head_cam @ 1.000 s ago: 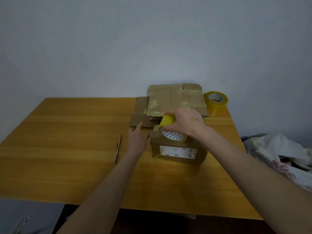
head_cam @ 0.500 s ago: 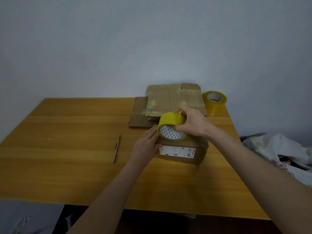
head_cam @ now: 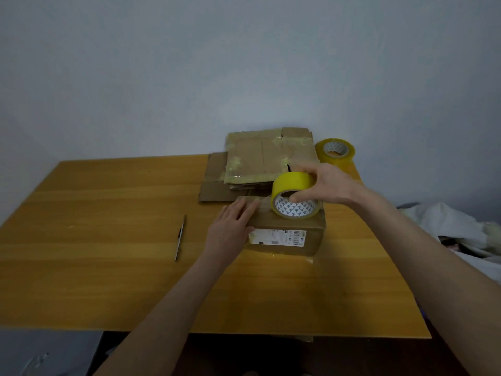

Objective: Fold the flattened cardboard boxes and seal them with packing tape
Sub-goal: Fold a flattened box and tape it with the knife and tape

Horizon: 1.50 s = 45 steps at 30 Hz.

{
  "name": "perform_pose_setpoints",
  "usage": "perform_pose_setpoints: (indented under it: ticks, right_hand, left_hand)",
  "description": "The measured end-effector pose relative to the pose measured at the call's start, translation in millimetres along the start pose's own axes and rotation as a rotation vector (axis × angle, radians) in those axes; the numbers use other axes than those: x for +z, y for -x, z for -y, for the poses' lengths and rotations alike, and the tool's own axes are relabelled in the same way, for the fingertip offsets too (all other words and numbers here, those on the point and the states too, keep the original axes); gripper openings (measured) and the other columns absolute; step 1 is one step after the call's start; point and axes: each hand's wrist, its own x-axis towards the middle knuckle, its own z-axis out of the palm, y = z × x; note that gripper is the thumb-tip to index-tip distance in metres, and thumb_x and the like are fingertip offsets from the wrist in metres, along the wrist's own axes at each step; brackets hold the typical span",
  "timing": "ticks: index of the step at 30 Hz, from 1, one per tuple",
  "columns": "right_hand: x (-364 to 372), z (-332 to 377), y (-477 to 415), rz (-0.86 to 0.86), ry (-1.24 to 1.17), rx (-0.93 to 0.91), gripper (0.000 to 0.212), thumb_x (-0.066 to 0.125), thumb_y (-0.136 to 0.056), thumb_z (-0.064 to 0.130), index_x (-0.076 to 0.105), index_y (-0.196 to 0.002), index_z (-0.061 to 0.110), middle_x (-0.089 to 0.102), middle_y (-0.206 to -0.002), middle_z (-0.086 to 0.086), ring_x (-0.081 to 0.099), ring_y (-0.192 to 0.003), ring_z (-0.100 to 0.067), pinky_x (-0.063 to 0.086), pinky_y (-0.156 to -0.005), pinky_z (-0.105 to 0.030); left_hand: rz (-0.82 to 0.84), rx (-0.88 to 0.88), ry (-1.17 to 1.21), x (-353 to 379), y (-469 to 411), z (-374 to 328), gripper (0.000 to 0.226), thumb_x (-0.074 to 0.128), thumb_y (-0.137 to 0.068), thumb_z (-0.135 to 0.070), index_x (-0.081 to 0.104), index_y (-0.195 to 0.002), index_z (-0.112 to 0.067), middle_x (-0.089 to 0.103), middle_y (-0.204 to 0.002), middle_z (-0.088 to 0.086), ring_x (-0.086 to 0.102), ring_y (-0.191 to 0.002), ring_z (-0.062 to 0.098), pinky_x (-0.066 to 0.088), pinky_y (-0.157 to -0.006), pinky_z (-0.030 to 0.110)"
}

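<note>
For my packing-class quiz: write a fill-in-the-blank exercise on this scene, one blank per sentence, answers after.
1. The right hand grips a ____ tape roll.
2. The left hand lies with straight fingers on the box, at its ____ end.
3. A second roll stands at the far ____ corner of the table.
4. The box's near side bears a white ____.
Answers: yellow; left; right; label.

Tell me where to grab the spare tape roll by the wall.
Probably from above: the spare roll lies flat, hole up. Pinch its near rim, thumb outside, fingers in the core; flat cardboard crowds its left.
</note>
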Motion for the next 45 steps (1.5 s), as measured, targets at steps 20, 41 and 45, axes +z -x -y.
perform_pose_setpoints:
  ticks: [20,41,45]
  right_hand:
    - [-9,-34,18,0.000,-0.352,0.048,0.044,0.081,-0.073,0.025,0.064,-0.113,0.026,0.066,-0.104,0.005,0.062,-0.096,-0.011,0.053,-0.079,-0.029]
    - [36,-10,3,-0.077,-0.524,-0.035,0.046,0.081,-0.074,0.023,0.059,-0.114,0.025,0.067,-0.106,0.001,0.063,-0.099,-0.016,0.054,-0.087,-0.041]
    - [36,-10,0,-0.089,-0.443,-0.056,0.053,0.079,-0.075,0.018,0.058,-0.123,0.026,0.064,-0.113,0.001,0.060,-0.104,-0.018,0.053,-0.090,-0.041]
  left_hand:
    - [0.097,0.003,-0.069,-2,-5,-22,0.066,0.044,-0.100,-0.031,0.007,-0.153,-0.023,0.012,-0.160,0.004,0.012,-0.147,0.020,0.008,-0.118,0.029]
    - [0.068,-0.021,-0.073,-2,-6,-15,0.068,0.053,-0.096,-0.031,0.019,-0.151,-0.011,0.025,-0.156,0.006,0.024,-0.143,0.022,0.016,-0.117,0.033]
    - [0.033,0.036,-0.109,5,-6,-9,0.065,0.072,-0.083,-0.019,0.043,-0.141,-0.006,0.046,-0.144,0.012,0.046,-0.131,0.029,0.029,-0.110,0.039]
